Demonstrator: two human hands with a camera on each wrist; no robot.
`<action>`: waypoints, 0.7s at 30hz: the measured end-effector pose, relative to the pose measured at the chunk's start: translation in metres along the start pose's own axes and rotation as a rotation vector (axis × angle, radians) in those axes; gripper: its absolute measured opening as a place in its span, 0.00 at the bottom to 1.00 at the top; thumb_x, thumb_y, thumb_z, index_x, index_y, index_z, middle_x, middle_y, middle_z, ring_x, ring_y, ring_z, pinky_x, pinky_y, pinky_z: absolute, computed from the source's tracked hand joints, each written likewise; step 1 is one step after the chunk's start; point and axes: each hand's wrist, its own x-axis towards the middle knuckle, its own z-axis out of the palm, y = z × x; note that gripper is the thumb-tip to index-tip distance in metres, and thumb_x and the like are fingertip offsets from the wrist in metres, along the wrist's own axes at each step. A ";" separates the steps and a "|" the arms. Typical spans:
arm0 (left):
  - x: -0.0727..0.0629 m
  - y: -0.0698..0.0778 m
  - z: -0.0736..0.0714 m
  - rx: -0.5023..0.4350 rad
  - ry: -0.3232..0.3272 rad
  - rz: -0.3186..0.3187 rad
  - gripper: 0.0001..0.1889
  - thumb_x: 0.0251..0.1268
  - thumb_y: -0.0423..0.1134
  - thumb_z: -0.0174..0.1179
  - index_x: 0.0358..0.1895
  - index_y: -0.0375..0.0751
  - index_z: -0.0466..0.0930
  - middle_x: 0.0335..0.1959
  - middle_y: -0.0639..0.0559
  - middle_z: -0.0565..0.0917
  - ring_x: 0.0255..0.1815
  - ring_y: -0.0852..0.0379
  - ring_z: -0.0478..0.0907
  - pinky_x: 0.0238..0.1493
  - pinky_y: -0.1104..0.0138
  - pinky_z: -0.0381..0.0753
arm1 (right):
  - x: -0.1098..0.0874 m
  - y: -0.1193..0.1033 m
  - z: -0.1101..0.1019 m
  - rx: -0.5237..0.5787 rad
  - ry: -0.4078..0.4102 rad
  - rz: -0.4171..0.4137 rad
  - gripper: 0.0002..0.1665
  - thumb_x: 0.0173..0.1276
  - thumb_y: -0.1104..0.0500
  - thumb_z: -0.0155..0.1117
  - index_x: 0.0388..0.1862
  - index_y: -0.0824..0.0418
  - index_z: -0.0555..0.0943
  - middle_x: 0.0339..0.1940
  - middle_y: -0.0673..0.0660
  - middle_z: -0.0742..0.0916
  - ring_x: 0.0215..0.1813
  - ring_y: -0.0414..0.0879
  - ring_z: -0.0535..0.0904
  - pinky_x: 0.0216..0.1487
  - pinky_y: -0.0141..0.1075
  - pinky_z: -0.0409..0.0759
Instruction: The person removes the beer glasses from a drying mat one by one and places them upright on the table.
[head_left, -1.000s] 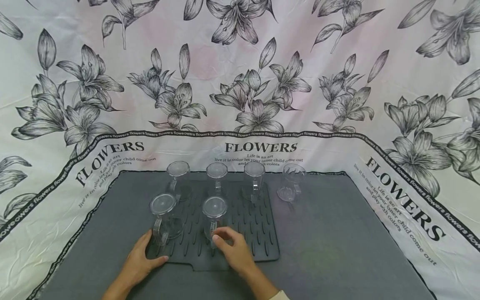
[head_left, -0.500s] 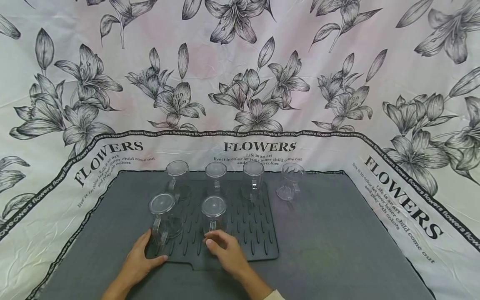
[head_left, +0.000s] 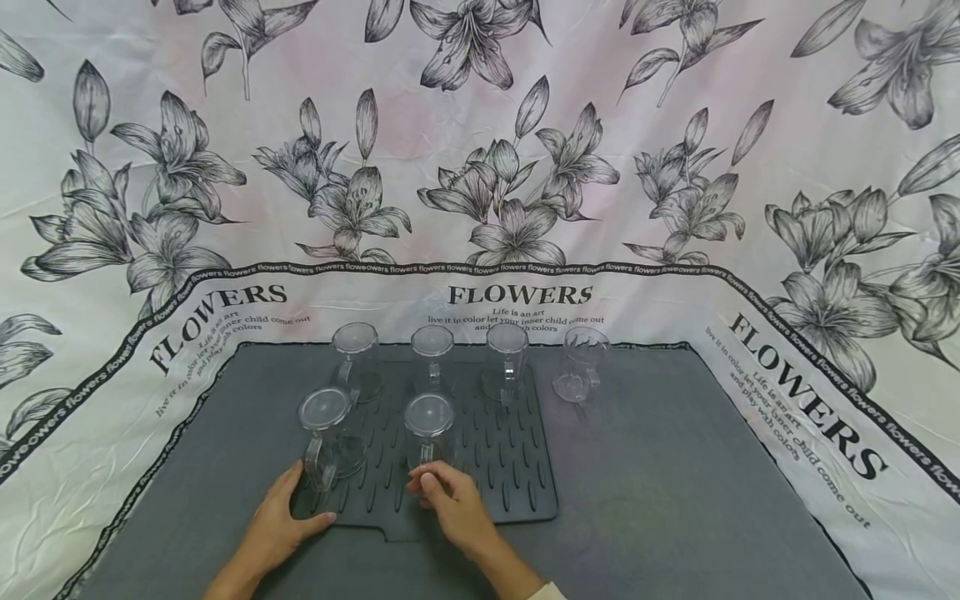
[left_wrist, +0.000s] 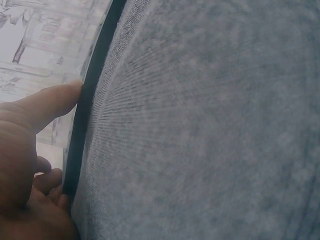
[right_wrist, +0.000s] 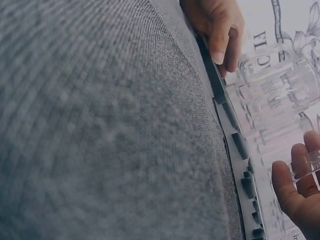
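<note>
In the head view, a clear mug (head_left: 429, 417) stands upside down at the front middle of a dark ridged drying mat (head_left: 510, 492). My right hand (head_left: 456, 504) has its thumb and fingers around this mug's handle (right_wrist: 306, 167), low at the front. My left hand (head_left: 273, 521) rests at the mat's front left corner, its thumb stretched along the near edge and its fingers at the left side. Beside it another upturned clear mug (head_left: 325, 412) stands on the mat, handle toward me. In the left wrist view the thumb (left_wrist: 60, 100) touches the mat's rim.
Along the mat's back stand three more upturned clear mugs: left (head_left: 356, 340), middle (head_left: 432, 342) and right (head_left: 507, 342). Off the mat to the right is a clear mug (head_left: 585, 358) with a wavy-looking top. Grey cloth (head_left: 660, 467) covers the table; a flowered curtain (head_left: 517, 167) surrounds it.
My right hand has shifted slightly left and its thumb and fingers have closed in on the front middle mug's handle. The left hand and the mugs stay put.
</note>
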 end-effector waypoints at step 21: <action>0.000 0.000 -0.001 0.002 -0.005 -0.002 0.59 0.49 0.52 0.74 0.73 0.21 0.44 0.70 0.23 0.50 0.70 0.26 0.46 0.65 0.37 0.52 | -0.014 -0.041 -0.010 0.031 0.027 -0.021 0.13 0.78 0.65 0.47 0.42 0.74 0.76 0.36 0.71 0.82 0.40 0.68 0.80 0.44 0.51 0.82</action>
